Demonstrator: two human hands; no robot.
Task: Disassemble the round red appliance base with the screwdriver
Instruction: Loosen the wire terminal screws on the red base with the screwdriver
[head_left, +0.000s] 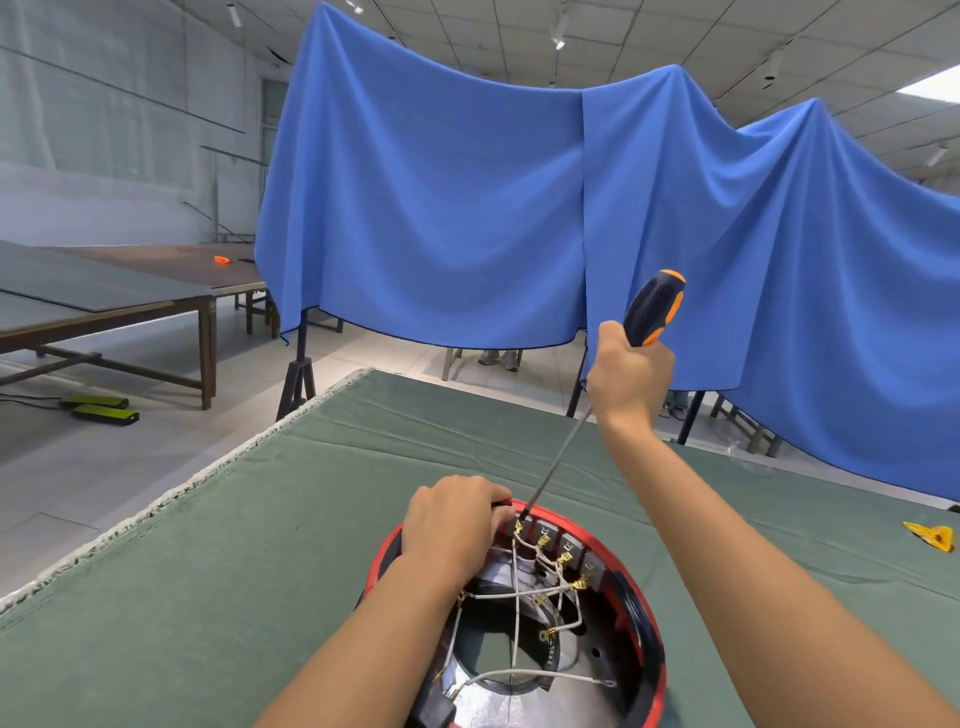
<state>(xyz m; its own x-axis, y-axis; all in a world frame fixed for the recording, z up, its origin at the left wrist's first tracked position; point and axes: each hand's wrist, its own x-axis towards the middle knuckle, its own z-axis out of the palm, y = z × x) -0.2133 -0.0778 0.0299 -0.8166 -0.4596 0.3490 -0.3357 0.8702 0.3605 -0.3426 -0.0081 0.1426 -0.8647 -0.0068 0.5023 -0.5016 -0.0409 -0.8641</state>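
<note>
The green cloth-covered surface (249, 545) runs from the lower frame up to a far edge near the blue drapes, and its frayed whitish left edge slants down toward the lower left; most of the cloth to the left and right of the work lies bare. The round red plastic appliance base (524, 618) sits near the bottom centre of the surface, open side up, partly cut off by the lower frame edge. Inside its rim lie a dark metal plate with a round opening, a web of white wires (519, 597) tipped with brass terminals, and a row of grey blocks along the far inner wall. No writing can be read on it.

The left hand (452, 525) grips the far left rim of the base, fingers curled over the edge. The right hand (628, 376), raised well above, is wrapped round the black-and-orange screwdriver (652, 306); its long thin shaft slants down to the far rim, just beside the left hand's fingers.

A small yellow scrap (932, 535) lies near the right edge. Blue cloth drapes (441, 208) hang behind, and long brown tables (130, 301) stand to the left.
</note>
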